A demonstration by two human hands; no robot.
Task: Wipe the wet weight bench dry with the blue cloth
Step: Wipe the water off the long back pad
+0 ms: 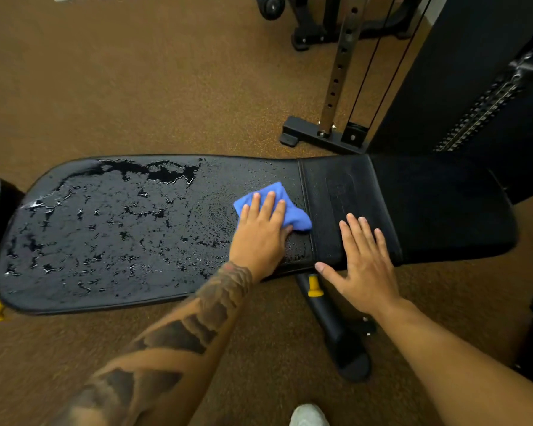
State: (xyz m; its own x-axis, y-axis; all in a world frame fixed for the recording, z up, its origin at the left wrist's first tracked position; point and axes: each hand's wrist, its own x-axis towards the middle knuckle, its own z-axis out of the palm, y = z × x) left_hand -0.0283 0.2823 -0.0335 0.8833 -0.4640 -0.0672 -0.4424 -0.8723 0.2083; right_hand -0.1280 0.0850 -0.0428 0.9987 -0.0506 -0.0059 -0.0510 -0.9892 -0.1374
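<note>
A black padded weight bench [111, 229] lies across the view, its long left pad covered in water droplets and puddles. Its right section past a seam looks dry. A crumpled blue cloth [290, 210] sits on the pad just left of that seam. My left hand [260, 232] presses flat on the cloth with straight fingers. My right hand [363, 262] rests flat on the dry section near the bench's front edge, fingers spread, holding nothing.
Brown speckled gym floor [166, 87] surrounds the bench. A cable machine's perforated post and base [323, 133] stand behind the bench at right, beside a black weight stack [480, 112]. The bench's leg with a yellow knob [314, 285] is below. A white shoe [308, 415] shows at the bottom.
</note>
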